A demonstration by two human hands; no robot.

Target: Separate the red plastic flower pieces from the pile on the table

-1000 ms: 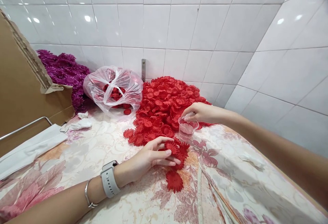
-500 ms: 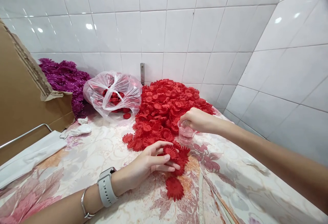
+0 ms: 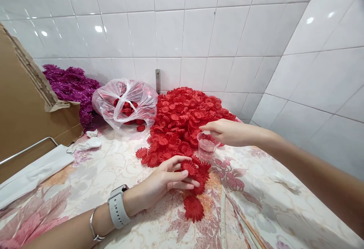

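My left hand rests on the flowered cloth with its fingers curled round a small stack of red fabric flowers. It wears a white watch and a thin bracelet. My right hand hovers just over a small clear plastic cup with liquid in it, fingers held loosely together above the rim. A large heap of red flowers lies behind the cup. One loose red flower lies nearer to me.
A tied clear plastic bag holds more red flowers. Purple flowers are piled at the back left beside a cardboard box. White tissue scraps lie on the flowered tablecloth. White tiled walls close the corner.
My right hand has lifted a little off the cup's rim and its fingers have straightened. My left hand has stayed on the small stack of flowers.
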